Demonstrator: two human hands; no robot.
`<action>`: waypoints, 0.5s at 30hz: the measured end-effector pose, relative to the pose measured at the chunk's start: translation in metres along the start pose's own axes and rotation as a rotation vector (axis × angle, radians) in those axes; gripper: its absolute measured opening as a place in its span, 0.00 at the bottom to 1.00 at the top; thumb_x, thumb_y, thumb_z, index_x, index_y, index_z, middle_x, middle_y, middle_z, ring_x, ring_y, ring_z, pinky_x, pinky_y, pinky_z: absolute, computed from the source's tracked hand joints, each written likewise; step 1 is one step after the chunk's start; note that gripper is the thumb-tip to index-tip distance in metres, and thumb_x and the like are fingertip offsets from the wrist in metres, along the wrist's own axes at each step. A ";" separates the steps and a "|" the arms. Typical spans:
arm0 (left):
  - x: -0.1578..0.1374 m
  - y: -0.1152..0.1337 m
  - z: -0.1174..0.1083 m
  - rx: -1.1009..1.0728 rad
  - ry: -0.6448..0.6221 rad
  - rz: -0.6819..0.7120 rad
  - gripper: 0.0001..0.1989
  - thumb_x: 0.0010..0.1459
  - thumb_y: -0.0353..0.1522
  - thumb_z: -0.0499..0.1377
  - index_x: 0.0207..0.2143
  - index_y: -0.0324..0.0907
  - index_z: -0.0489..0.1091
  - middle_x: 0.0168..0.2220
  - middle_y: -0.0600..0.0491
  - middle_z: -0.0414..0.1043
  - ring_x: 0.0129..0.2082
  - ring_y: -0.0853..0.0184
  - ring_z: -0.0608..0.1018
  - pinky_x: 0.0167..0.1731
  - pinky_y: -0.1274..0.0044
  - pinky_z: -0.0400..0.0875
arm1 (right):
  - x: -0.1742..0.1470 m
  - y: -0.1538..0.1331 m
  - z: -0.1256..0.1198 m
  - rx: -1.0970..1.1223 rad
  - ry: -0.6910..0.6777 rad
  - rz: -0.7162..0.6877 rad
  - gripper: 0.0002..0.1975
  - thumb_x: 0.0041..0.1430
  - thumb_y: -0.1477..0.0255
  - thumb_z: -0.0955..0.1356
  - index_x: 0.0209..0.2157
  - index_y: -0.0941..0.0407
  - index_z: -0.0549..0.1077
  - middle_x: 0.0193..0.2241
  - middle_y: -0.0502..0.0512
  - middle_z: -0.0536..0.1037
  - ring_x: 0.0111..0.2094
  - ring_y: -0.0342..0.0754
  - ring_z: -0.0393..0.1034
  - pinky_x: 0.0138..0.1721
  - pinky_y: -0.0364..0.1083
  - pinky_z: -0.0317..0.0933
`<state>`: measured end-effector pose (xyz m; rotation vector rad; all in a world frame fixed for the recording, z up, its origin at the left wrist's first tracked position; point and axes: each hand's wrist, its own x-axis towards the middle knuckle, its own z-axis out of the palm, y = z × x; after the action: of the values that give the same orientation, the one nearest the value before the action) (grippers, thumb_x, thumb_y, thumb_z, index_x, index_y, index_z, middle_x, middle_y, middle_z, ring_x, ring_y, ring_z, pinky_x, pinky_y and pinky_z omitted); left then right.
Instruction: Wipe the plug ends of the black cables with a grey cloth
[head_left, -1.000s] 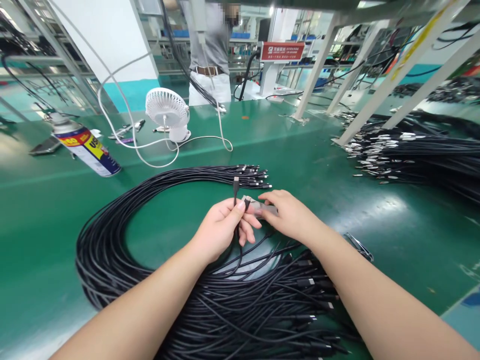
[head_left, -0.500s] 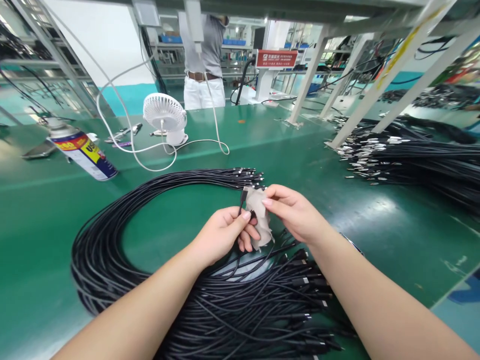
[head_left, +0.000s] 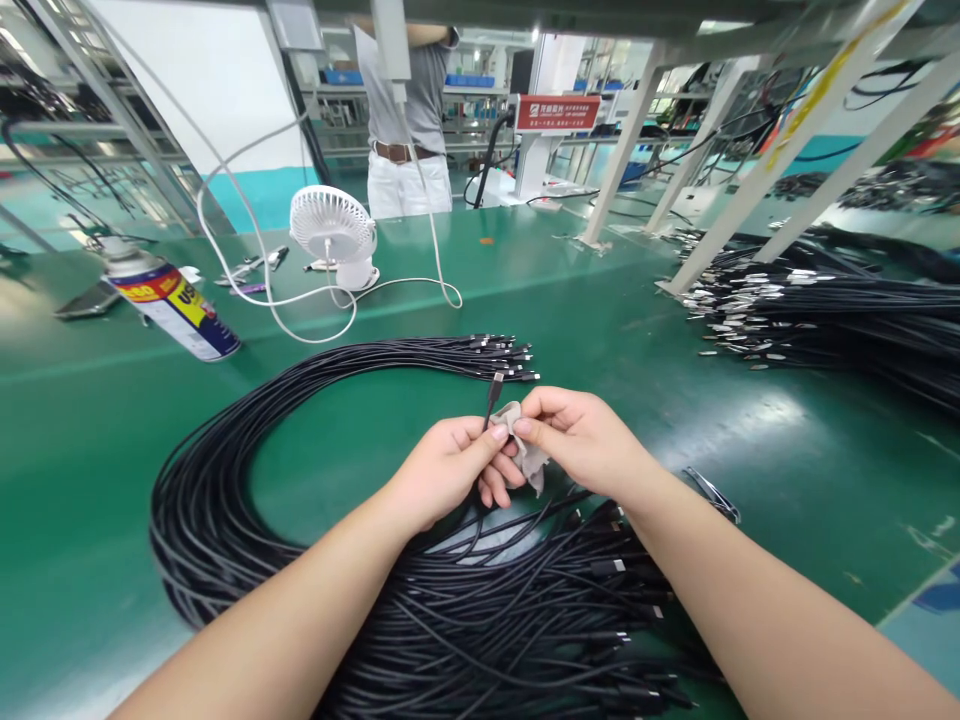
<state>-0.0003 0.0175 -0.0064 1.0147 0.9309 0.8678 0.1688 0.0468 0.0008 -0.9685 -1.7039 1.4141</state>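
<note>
My left hand (head_left: 457,465) is closed on a black cable (head_left: 493,392), whose plug with a pale metal tip sticks up above the thumb. In my right hand (head_left: 581,435) a crumpled beige cloth (head_left: 532,464) is pinched between thumb and fingers. The cloth lies against the left fingertips, and the two hands almost touch. What sits inside the fold is hidden. Below and around the hands spreads a large bundle of black cables (head_left: 465,610), curving round on the left to plug ends (head_left: 502,352) behind the hands.
A spray can (head_left: 176,310) and a small white fan (head_left: 334,225) with a white cord stand at the back left. Metal tweezers or snips (head_left: 712,493) lie by my right forearm. More cables (head_left: 825,310) are piled at right, near slanted shelf legs (head_left: 626,150). A person (head_left: 409,120) stands beyond the table.
My right hand has folded the cloth down and gathered it near the left fingertips. The plug shows more clearly above my left thumb. The view has shifted slightly.
</note>
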 end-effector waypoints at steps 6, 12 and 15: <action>-0.001 0.001 0.000 0.001 -0.007 0.003 0.20 0.54 0.47 0.63 0.26 0.37 0.68 0.20 0.49 0.76 0.11 0.73 0.71 0.12 0.84 0.57 | -0.004 -0.008 0.005 -0.306 0.097 -0.099 0.10 0.59 0.67 0.64 0.25 0.55 0.65 0.21 0.49 0.74 0.22 0.42 0.65 0.25 0.41 0.60; -0.001 0.002 0.001 -0.015 -0.028 0.004 0.21 0.52 0.48 0.64 0.25 0.37 0.68 0.19 0.49 0.76 0.11 0.73 0.71 0.12 0.83 0.57 | -0.005 -0.006 0.006 -0.626 0.173 -0.316 0.09 0.62 0.73 0.61 0.26 0.54 0.64 0.22 0.50 0.72 0.25 0.43 0.65 0.29 0.42 0.58; 0.000 0.001 0.000 -0.017 -0.026 -0.016 0.21 0.52 0.48 0.64 0.25 0.37 0.68 0.19 0.49 0.76 0.12 0.72 0.72 0.12 0.83 0.58 | -0.005 -0.001 0.007 -0.752 0.187 -0.365 0.09 0.63 0.73 0.59 0.28 0.54 0.62 0.25 0.53 0.73 0.28 0.46 0.66 0.31 0.43 0.58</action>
<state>-0.0001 0.0177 -0.0056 1.0010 0.9071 0.8455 0.1652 0.0394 0.0008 -1.0479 -2.1666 0.4177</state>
